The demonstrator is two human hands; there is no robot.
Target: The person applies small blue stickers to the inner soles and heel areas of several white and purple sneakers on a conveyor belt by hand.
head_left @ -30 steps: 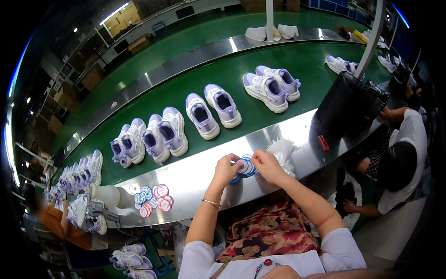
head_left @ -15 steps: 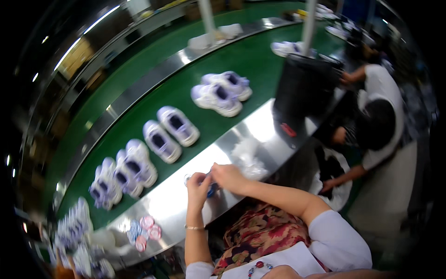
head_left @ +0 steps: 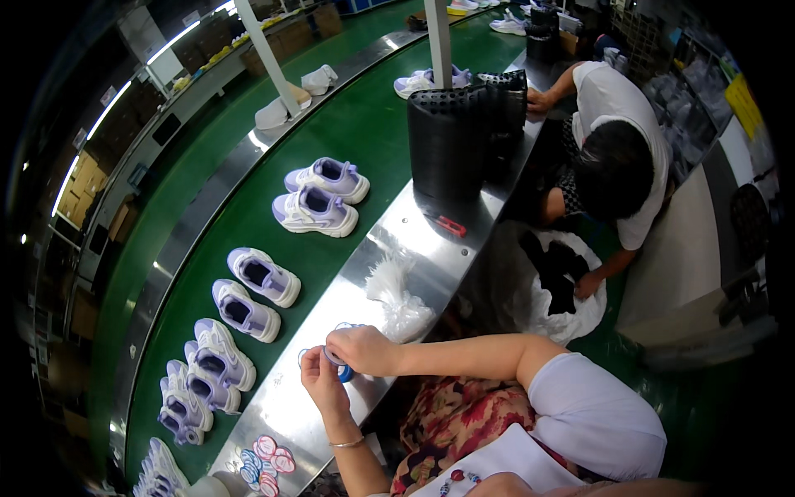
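Over the metal ledge [head_left: 290, 373], my left hand [head_left: 326, 388] and my right hand [head_left: 364, 351] meet with pinched fingers. Between them is a small round purplish piece [head_left: 333, 357], partly covered by the fingers. A blue round object [head_left: 345, 374] shows just below my right hand; whether a finger touches it, I cannot tell. Beyond the right hand lies a bundle of clear plastic fasteners [head_left: 397, 298]. Nearer the lower left, round tags [head_left: 267, 457] with red and blue rims lie in a loose pile.
Pairs of lavender-and-white sneakers [head_left: 319, 203] line the green conveyor belt [head_left: 240, 207]. Tall black containers [head_left: 447, 141] and a red cutter [head_left: 451, 225] occupy the ledge farther right. A co-worker [head_left: 621, 157] bends there, one hand in a white bag [head_left: 571, 323] of black items.
The view has swung right, so everything appears shifted left. My hands remain together at the ledge, fingers still pinched. The co-worker still reaches into the white bag.
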